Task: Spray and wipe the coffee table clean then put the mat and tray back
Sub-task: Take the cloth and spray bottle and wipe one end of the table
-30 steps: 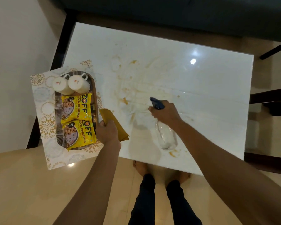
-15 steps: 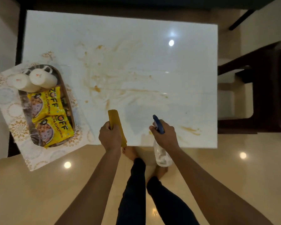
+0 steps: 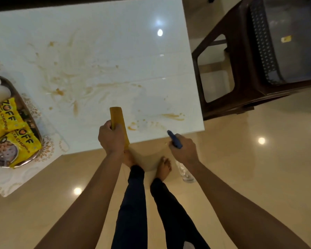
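Observation:
The white coffee table (image 3: 126,51) carries brown smears and drips across its middle and near its front right corner. My left hand (image 3: 111,137) grips a folded yellow cloth (image 3: 118,116) at the table's front edge. My right hand (image 3: 184,150) holds a clear spray bottle (image 3: 185,172) with a blue head, off the table and just below the front edge. At the far left an oval tray (image 3: 28,112) with yellow snack packets and a white cup rests on a patterned mat (image 3: 48,148) that overhangs the table's left corner.
A dark brown plastic chair (image 3: 258,72) stands close to the table's right side. My legs and bare feet (image 3: 163,168) are on the glossy beige floor by the front edge. Dark furniture runs along the far side of the table.
My right hand has pulled the spray bottle back off the table toward me and to the right. The view has shifted right, so the tray and mat sit at the left edge. My left hand keeps the cloth.

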